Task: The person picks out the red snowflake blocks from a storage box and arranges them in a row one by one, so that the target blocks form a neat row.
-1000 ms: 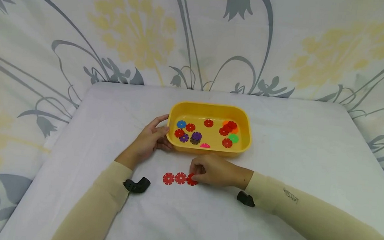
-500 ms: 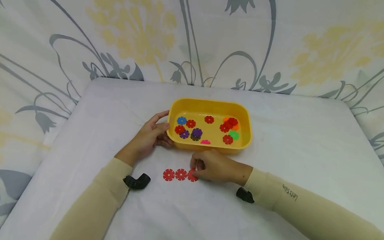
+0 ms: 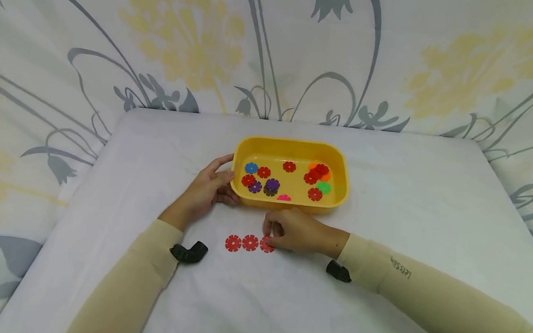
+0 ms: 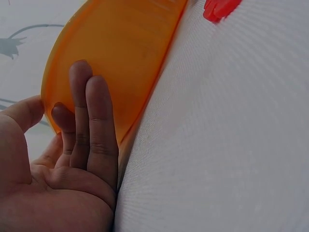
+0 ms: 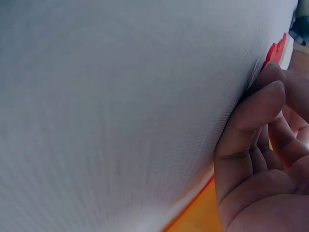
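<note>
In the head view, three red notched flower-shaped discs lie in a row on the white cloth: a left one [image 3: 233,243], a middle one [image 3: 250,243] and a right one [image 3: 266,244]. The thumb and forefinger of my right hand [image 3: 296,231] pinch the right disc at its edge, partly covering it. My left hand [image 3: 203,192] holds the left end of a yellow plastic tray [image 3: 291,207], thumb at the rim and other fingers against the wall. The left wrist view shows those fingers [image 4: 100,121] lying along the tray's side.
Inside the tray lie several more discs, such as a blue one [image 3: 251,168], a green one [image 3: 323,188] and a purple one [image 3: 272,184]. White cloth [image 3: 411,196] covers the table, and a flower-patterned curtain [image 3: 278,50] hangs behind it.
The right disc's left side shows a little more beside the right fingers than a second ago. Both hands and the tray stay nearly in place; the head view shifted slightly.
</note>
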The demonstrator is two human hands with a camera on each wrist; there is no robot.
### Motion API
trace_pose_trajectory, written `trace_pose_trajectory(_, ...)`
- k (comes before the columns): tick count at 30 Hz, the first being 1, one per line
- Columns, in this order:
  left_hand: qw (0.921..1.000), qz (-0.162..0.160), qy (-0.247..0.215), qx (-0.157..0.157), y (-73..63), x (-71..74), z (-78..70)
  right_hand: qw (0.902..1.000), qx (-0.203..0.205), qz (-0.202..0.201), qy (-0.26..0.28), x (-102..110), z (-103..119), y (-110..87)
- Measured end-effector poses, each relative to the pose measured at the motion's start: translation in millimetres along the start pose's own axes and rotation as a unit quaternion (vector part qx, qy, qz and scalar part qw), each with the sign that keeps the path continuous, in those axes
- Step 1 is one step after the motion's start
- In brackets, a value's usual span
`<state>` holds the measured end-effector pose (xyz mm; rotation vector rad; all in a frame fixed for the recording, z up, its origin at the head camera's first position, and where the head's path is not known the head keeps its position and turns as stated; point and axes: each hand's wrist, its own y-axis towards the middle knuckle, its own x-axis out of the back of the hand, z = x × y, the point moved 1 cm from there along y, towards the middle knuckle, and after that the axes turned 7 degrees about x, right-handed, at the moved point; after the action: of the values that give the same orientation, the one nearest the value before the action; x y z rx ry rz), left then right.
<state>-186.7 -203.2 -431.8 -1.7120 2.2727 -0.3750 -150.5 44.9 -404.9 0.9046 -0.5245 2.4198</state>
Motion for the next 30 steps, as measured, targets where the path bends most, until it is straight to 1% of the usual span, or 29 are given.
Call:
trace_pose_trajectory(4,0.9999,0.000,-0.002,0.011,-0.2,-1.2,1.6,0.9999,0.009,0.009,-0.011,0,2,-2.0)
trace_pose_trajectory(8,1.0000,0.001,-0.002,0.002,2.2,-1.3,-0.2,0.9996,0.009,0.024,-0.010,11,11,-6.2)
trace_pose_trajectory(12,1.0000,0.005,-0.005,0.004,2.4,-0.9,-1.9,0.9990,0.024,0.038,-0.002,36,29,-11.1)
trace_pose_trajectory(14,1.0000,0.005,-0.004,0.006,1.7,-0.4,-2.6,0.9987,0.038,0.032,0.008,52,38,-11.3)
trace_pose_trajectory(16,1.0000,0.004,0.000,0.002,1.0,-0.1,-3.9,0.9987,0.047,0.016,0.015,69,46,-9.0)
trace_pose_trajectory(20,1.0000,0.005,0.002,-0.007,0.4,0.6,-6.4,0.9983,0.033,-0.029,0.037,97,51,3.2)
trace_pose_trajectory(22,1.0000,0.009,-0.004,-0.002,-0.1,0.6,-5.5,0.9978,0.024,-0.050,0.037,105,51,11.7)
trace_pose_trajectory(25,0.9999,0.015,-0.007,0.003,-1.4,0.3,-3.4,0.9969,0.024,-0.070,0.028,112,49,26.5)
trace_pose_trajectory(27,0.9998,0.018,-0.008,0.000,-2.0,0.7,-1.9,0.9969,0.027,-0.072,0.016,114,47,38.1)
trace_pose_trajectory(30,0.9997,0.018,-0.009,-0.011,-2.0,0.9,-1.2,0.9985,0.021,-0.050,-0.001,117,40,56.1)
